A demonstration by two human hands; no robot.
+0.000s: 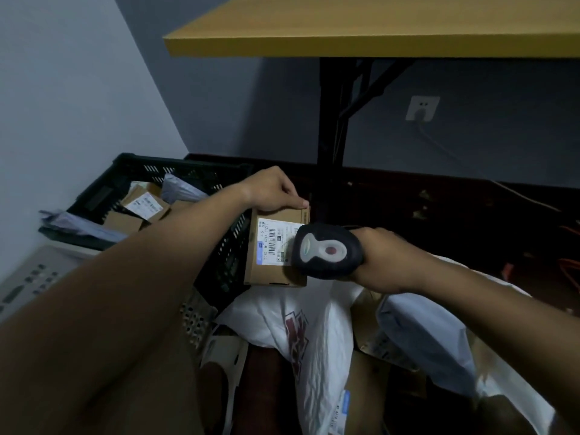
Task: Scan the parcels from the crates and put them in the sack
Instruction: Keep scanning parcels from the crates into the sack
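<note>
white sack [317,350] below, left hand [272,190] gripping box [276,246], right hand [381,259] apparently clutching scanner [326,251]

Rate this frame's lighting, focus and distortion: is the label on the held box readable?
Head view: dim, bluish room light, floor under the table nearly black; wide-angle bend at the edges, the near forearms ballooned. The box in the left hand is fairly sharp, its label bright, barcode visible but small print unreadable. The scanner in the right hand covers the label's right end.
</note>
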